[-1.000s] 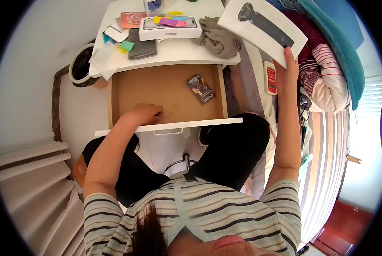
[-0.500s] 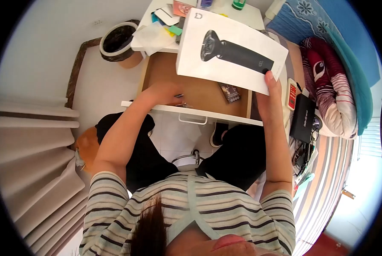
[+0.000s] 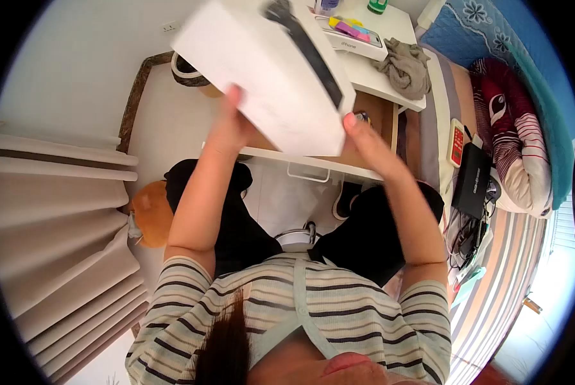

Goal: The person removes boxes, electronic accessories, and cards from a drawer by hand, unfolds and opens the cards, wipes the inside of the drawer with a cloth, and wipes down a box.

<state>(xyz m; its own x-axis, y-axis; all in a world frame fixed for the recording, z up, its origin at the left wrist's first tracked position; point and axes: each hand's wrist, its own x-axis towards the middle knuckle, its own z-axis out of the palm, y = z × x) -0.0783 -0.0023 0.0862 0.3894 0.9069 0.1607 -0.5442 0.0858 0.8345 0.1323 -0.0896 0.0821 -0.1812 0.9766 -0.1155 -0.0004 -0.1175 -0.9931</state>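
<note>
A white shaver box [image 3: 262, 77] with a picture of a black electric shaver is held up in front of me, tilted and partly blurred. My left hand [image 3: 233, 125] grips its lower left edge, thumb on the front face. My right hand [image 3: 366, 138] is closed on the lower right corner, fingers behind the box. Beneath the box is an open drawer [image 3: 382, 122], mostly hidden. A small dark item [image 3: 362, 117] in the drawer shows just past my right thumb.
On the white desk [image 3: 358, 76] lie an iPhone box [image 3: 351, 45] with colourful pieces on it and a crumpled grey cloth [image 3: 404, 67]. A bin [image 3: 188, 72] stands at the left. To the right, a calculator [image 3: 456, 144], a black box [image 3: 472, 179] and cables [image 3: 467, 240] lie on the bed.
My left hand has left the drawer and taken hold of the shaver box. The box has moved left and turned clockwise, uncovering the iPhone box and grey cloth.
</note>
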